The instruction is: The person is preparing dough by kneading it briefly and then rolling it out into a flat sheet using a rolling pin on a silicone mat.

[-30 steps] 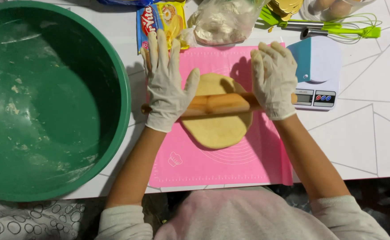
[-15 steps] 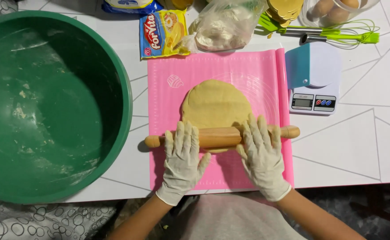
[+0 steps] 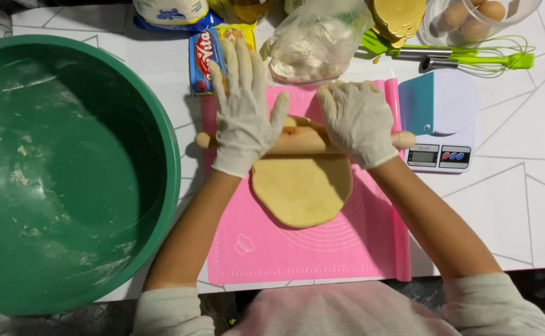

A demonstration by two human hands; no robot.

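Note:
A flat oval of yellow dough [image 3: 302,188] lies on a pink silicone mat [image 3: 322,249]. Across its far end rests a wooden rolling pin [image 3: 303,140]. My left hand [image 3: 244,112], in a white glove, lies flat on the pin's left half with fingers spread. My right hand [image 3: 358,120], also gloved, presses on the pin's right half with fingers curled over it. Both palms cover much of the pin; only its ends and middle show.
A large green bowl [image 3: 170,155] with flour traces fills the left side. A kitchen scale [image 3: 441,121] stands right of the mat. Snack packet [image 3: 205,59], plastic bag [image 3: 313,46], green whisk [image 3: 471,59] and a bowl of eggs [image 3: 471,18] line the far edge.
Half a second ago the pin and both hands were at the dough's near end; they have rolled away from me to its far end. The dough looks longer.

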